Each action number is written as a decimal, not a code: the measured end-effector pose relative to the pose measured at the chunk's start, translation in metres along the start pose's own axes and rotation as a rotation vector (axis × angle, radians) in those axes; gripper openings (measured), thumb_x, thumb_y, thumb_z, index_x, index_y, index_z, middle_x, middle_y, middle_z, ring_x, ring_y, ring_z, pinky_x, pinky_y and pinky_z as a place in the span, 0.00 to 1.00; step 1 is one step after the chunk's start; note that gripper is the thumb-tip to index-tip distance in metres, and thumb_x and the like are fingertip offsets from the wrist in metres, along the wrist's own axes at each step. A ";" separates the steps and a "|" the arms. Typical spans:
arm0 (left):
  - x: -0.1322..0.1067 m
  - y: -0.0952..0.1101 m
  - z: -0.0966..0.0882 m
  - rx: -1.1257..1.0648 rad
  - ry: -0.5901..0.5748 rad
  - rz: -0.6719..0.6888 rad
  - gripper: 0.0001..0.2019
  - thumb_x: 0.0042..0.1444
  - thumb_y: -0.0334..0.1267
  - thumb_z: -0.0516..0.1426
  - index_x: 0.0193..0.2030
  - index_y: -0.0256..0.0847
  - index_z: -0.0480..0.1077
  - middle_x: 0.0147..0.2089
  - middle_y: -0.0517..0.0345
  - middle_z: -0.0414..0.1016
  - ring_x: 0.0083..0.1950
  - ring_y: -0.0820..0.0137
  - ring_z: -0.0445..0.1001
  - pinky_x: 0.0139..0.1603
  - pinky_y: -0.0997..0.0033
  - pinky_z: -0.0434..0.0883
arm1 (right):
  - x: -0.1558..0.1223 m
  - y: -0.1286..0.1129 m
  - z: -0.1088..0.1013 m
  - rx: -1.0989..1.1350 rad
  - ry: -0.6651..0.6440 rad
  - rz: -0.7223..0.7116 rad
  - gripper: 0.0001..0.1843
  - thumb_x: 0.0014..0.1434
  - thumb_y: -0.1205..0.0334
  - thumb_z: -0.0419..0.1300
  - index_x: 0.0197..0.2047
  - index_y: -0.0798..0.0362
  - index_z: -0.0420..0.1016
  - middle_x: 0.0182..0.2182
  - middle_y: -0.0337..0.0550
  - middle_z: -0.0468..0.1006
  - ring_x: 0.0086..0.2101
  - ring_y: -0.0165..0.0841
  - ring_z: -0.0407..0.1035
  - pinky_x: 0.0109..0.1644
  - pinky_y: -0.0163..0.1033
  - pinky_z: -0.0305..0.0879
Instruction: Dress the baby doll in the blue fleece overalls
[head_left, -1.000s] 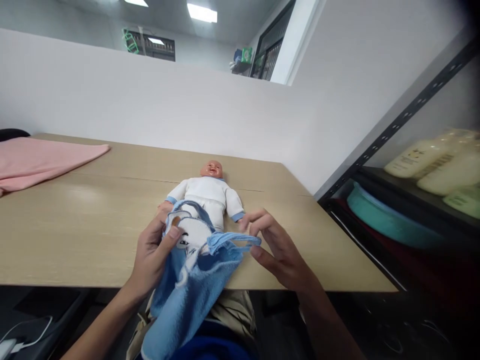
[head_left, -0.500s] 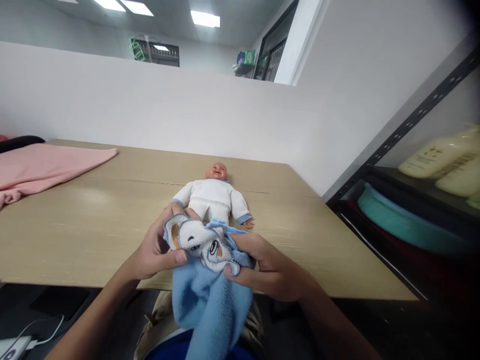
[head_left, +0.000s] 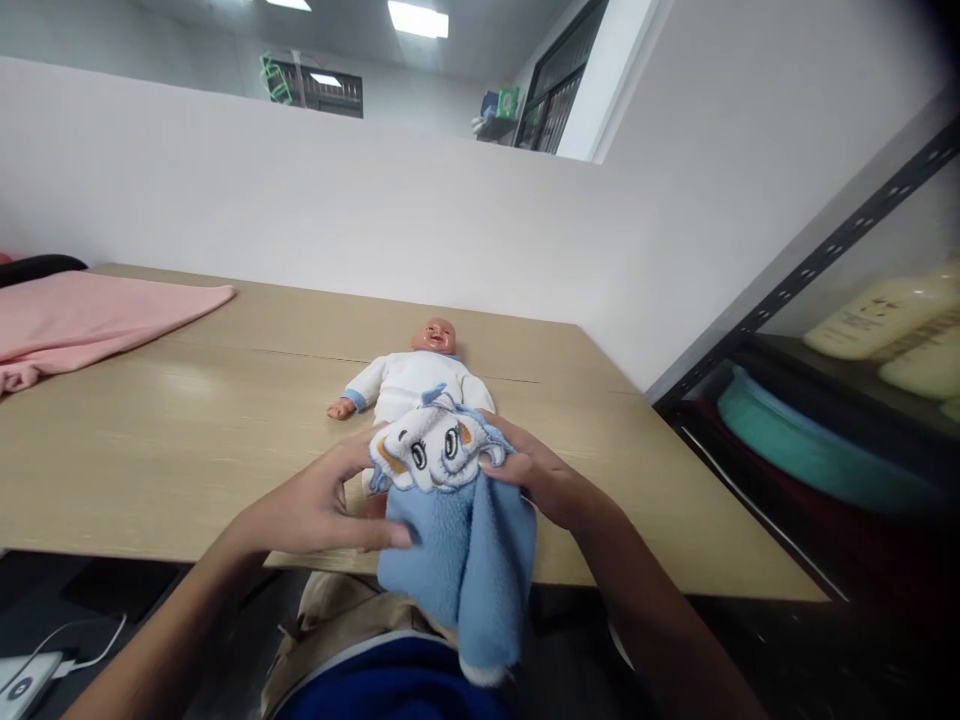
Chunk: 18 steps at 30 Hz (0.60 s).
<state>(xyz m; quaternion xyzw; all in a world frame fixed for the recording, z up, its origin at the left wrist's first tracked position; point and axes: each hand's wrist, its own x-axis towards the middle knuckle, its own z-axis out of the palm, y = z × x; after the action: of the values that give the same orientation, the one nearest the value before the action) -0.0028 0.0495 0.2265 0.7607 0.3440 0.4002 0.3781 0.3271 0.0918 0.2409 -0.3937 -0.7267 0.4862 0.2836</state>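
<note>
Blue fleece cloth (head_left: 439,525): embroidered face (head_left: 435,452) just spread flatter, so its front shows more fully.
Left hand (head_left: 319,508) loosely open, thumb against the cloth, which hangs before the baby doll (head_left: 418,375); right hand (head_left: 536,475) pinching the face's edge.

I see both bare forearms reaching forward and slanting inward, the left forearm (head_left: 172,610) and the right forearm (head_left: 660,610). The left hand (head_left: 319,510) is spread, its thumb (head_left: 390,537) stretched out straight, well apart from the raised fingers. The right hand (head_left: 544,480) is curled, pinching, thumb bent, most of its fingertips hidden.
</note>
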 end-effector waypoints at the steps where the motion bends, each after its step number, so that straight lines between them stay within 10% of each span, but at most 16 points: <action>1: 0.000 0.000 0.006 -0.039 0.009 -0.033 0.20 0.61 0.55 0.77 0.51 0.45 0.87 0.49 0.48 0.88 0.51 0.52 0.85 0.55 0.56 0.85 | 0.002 0.002 0.001 0.006 0.014 0.052 0.45 0.68 0.30 0.72 0.82 0.35 0.73 0.83 0.47 0.68 0.83 0.63 0.54 0.87 0.77 0.43; 5: 0.003 0.001 0.026 -0.171 0.125 -0.068 0.15 0.72 0.54 0.69 0.53 0.45 0.84 0.46 0.54 0.86 0.48 0.60 0.84 0.52 0.64 0.84 | 0.008 -0.008 0.005 0.045 -0.180 0.071 0.56 0.66 0.29 0.75 0.87 0.42 0.64 0.84 0.53 0.65 0.82 0.60 0.57 0.88 0.71 0.48; 9: 0.008 0.007 0.026 -0.257 0.122 -0.085 0.15 0.73 0.54 0.68 0.55 0.46 0.83 0.47 0.54 0.86 0.50 0.60 0.86 0.52 0.66 0.85 | 0.012 -0.023 0.011 -0.057 -0.441 -0.038 0.49 0.58 0.40 0.85 0.76 0.46 0.78 0.71 0.51 0.83 0.70 0.54 0.76 0.81 0.63 0.69; 18: -0.002 -0.009 0.008 -0.350 -0.368 -0.386 0.32 0.49 0.51 0.82 0.60 0.47 0.86 0.54 0.48 0.93 0.51 0.49 0.92 0.46 0.59 0.90 | 0.011 -0.023 0.023 0.162 -0.020 0.029 0.38 0.62 0.40 0.82 0.67 0.50 0.84 0.69 0.54 0.85 0.70 0.54 0.77 0.84 0.65 0.64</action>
<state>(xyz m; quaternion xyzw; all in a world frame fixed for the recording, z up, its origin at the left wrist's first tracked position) 0.0013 0.0501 0.2156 0.6644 0.3335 0.2300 0.6281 0.2962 0.0855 0.2542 -0.3753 -0.6821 0.5513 0.2999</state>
